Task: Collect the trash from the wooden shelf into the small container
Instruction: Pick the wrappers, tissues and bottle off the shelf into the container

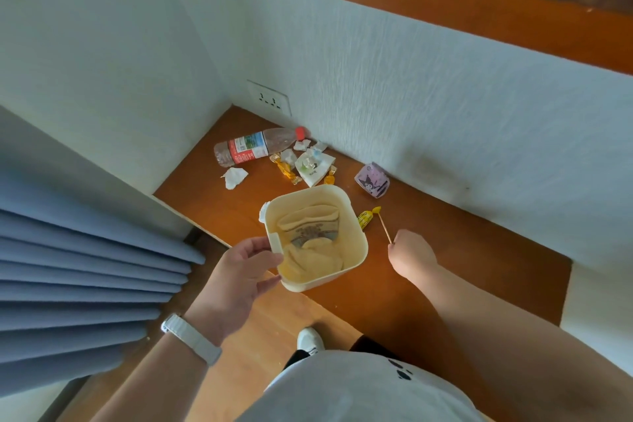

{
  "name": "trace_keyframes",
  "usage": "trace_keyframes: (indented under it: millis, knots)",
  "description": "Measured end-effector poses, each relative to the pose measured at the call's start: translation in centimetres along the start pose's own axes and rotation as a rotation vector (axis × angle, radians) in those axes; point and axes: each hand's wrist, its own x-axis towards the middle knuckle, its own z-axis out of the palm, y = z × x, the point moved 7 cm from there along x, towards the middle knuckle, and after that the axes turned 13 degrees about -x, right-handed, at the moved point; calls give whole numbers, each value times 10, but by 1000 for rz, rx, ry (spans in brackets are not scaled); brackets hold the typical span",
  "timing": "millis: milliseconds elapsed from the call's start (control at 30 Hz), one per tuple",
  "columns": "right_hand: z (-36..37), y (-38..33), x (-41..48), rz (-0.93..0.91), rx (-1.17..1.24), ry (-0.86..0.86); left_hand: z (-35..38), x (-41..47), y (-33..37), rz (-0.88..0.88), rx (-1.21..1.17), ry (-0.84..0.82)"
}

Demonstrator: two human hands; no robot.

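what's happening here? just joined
A person is clearing litter off a wooden shelf. The left hand holds a small cream bin over the shelf's edge; the right hand pinches the stick of a yellow lollipop. A plastic bottle, crumpled tissue, candy wrappers and a purple cup lie uncollected.

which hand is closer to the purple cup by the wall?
Right. The right hand grips the lollipop stick, below the purple cup; the left hand holds the container, farther off.
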Motion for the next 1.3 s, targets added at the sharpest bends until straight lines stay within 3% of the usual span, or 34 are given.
trace_keyframes:
  millis: [200, 433, 667, 833, 1300]
  knots:
    - [-4, 6, -7, 3, 24, 7, -4, -1, 1, -8, 14, 5]
    - [-24, 15, -29, -65, 151, 147, -5, 3, 2, -4, 18, -14]
    - [-98, -13, -86, -249, 516, 304, -10, 10, 5, -4, 31, -48]
    - [-144, -43, -128, -351, 876, 244, -15, 12, 11, -6, 59, -77]
    - [-193, -95, -178, -524, 959, 584, -38, 14, 26, 4, 78, -120]
